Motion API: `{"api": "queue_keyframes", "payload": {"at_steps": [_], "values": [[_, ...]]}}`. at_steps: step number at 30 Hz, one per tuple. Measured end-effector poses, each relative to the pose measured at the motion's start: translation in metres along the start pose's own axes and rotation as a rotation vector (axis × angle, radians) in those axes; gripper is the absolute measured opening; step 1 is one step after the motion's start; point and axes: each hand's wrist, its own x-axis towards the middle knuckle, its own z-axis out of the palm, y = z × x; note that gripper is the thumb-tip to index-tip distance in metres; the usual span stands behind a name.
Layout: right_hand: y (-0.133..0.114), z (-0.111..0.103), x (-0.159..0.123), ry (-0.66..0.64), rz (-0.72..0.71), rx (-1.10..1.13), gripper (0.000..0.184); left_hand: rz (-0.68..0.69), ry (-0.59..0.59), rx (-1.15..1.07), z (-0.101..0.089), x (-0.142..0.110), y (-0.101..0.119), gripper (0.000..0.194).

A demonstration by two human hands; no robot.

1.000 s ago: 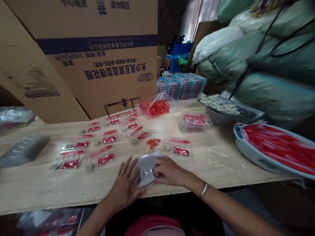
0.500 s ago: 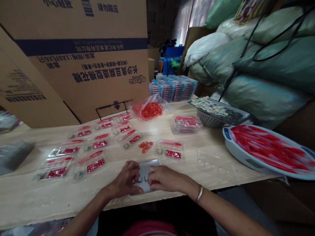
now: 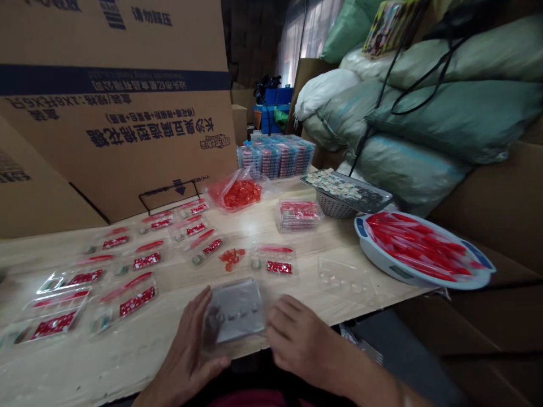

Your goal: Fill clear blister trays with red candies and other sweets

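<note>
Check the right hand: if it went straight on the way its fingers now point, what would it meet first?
The right hand would probably meet the clear plastic tray first, just beyond its fingertips, though depth is hard to judge here.

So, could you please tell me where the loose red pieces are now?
In the head view, the loose red pieces lie left of a clear red-labelled packet, beyond the tray at the left hand.

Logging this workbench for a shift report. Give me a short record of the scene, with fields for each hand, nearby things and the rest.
Left hand: fingers spread, at the left edge of a clear plastic tray
Right hand: fingers spread, nearest that tray's right side
Nearby: red-labelled plastic packs, loose red pieces
Rest: wooden tabletop, grey basket, white basin of red sticks, cardboard carton, bulging sacks
</note>
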Motion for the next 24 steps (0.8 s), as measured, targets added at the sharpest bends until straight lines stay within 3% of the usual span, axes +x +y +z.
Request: {"api": "queue_keyframes", "payload": {"at_steps": [2, 5, 7, 10, 13, 18, 24], "values": [[0.004, 0.004, -0.037, 0.086, 0.104, 0.030, 0.015, 0.085, -0.088, 0.076, 0.006, -0.007, 0.007, 0.086], [0.014, 0.029, -0.084, 0.112, 0.171, 0.021, 0.025, 0.117, -0.158, 0.111, 0.008, -0.005, 0.015, 0.055], [0.023, 0.045, -0.103, 0.079, 0.175, 0.005, 0.027, 0.080, -0.165, 0.115, 0.003, 0.007, 0.017, 0.042], [0.033, 0.052, -0.111, 0.037, 0.177, 0.012, 0.025, 0.031, -0.261, 0.087, -0.007, 0.030, 0.015, 0.046], [0.035, 0.043, -0.099, 0.056, 0.199, 0.037, 0.021, -0.011, -0.392, -0.031, -0.010, 0.047, 0.013, 0.050], [0.017, 0.040, -0.049, 0.109, 0.206, 0.266, 0.016, -0.059, -0.336, -0.096, -0.003, 0.048, 0.011, 0.047], [0.009, 0.065, 0.016, -0.098, 0.172, 0.440, 0.008, -0.078, -0.385, -0.105, -0.002, 0.047, 0.010, 0.043]]}}
